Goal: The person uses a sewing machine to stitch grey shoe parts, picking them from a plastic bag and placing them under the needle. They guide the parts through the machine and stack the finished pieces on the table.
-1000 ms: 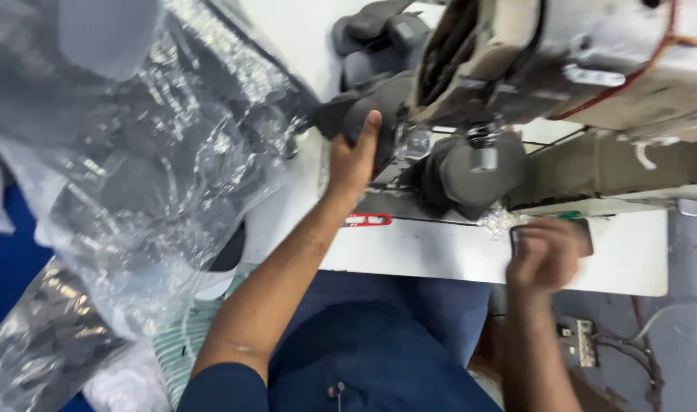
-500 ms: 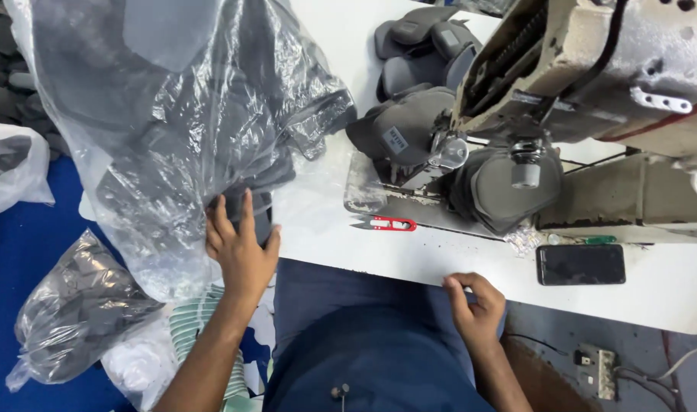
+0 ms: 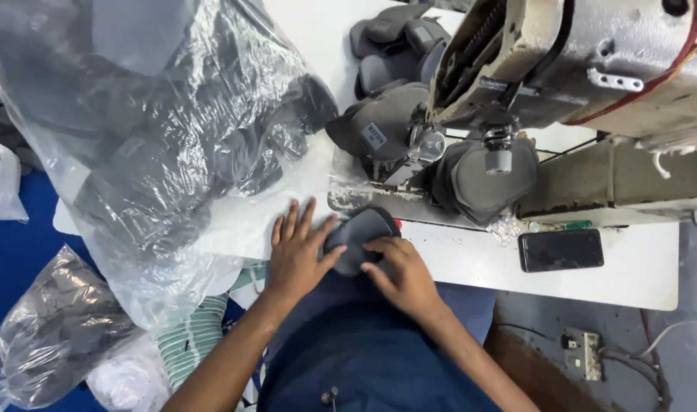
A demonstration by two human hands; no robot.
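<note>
The white flat desk (image 3: 455, 263) runs across the view above both hands, and the big clear plastic bag of dark grey padded pieces (image 3: 150, 145) slumps over its edge, up and to the left of the left hand (image 3: 299, 255). Up and to the right of the hands stands one worn cream-coloured industrial sewing machine (image 3: 585, 69), its head reaching out over the desk. Beyond the hands, further up the desk, lies a loose heap of grey padded fabric pieces (image 3: 394, 46) — the exact count cannot be told. Two smaller clear plastic bags (image 3: 58, 328) sit on the blue floor (image 3: 12, 252), down and left of the left hand.

One dark grey curved padded fabric piece (image 3: 360, 236) lies at the near edge of the desk, directly between the two hands. The left hand is spread nearly flat, fingers fanned on the desk, thumb pressing the piece's left side. The right hand (image 3: 402, 275) is half curled, its fingertips pinching the piece's lower right edge. The piece's long axis runs diagonally — its rounded end points up and right, toward the machine.

One black rectangular phone (image 3: 560, 249) lies flat, well to the right of the right hand.
</note>
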